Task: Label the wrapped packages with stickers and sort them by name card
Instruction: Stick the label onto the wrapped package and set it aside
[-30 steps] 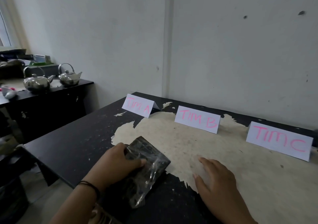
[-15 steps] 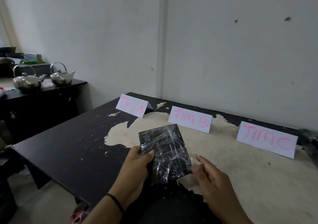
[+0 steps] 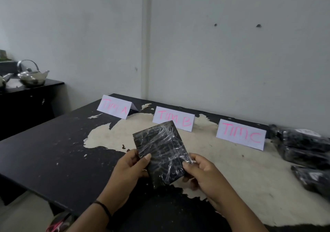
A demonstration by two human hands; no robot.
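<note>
Wrapped package (image 3: 161, 153) held above table (image 3: 53, 153), near TIM B card (image 3: 173, 118). Left hand (image 3: 127, 172) pinching left edge, right hand (image 3: 201, 172) pinching right edge. More packages (image 3: 303, 148) stacked far right.

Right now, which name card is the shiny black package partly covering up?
The middle card, TIM B. The held package has its top corner overlapping that card's lower edge, while TIM A and TIM C show fully.

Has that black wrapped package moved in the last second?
Yes. The wrapped package was lying flat near the table's front edge; now both hands hold it lifted, its top overlapping the TIM B card.
</note>
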